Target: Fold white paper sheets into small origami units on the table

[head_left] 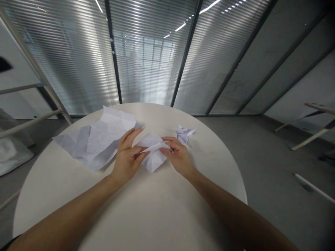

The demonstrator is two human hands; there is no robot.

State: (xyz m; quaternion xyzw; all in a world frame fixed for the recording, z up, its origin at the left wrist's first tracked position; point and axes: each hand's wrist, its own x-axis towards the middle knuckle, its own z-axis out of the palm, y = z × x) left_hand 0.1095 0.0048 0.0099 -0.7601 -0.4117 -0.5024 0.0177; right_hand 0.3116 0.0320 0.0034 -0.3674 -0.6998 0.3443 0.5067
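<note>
A partly folded white paper (153, 155) lies on the round white table (146, 212) in front of me. My left hand (128, 157) pinches its left edge between thumb and a finger, the other fingers stretched upward. My right hand (178, 155) grips the paper's right edge with curled fingers. A large creased white sheet (96, 139) lies flat just left of my left hand. A small folded paper figure (184, 134) sits just behind my right hand.
The table's far edge curves round behind the papers. Grey floor surrounds it, with glass walls and blinds (146, 59) beyond. White rails (31, 122) stand at left and slanted white bars (311, 137) at right.
</note>
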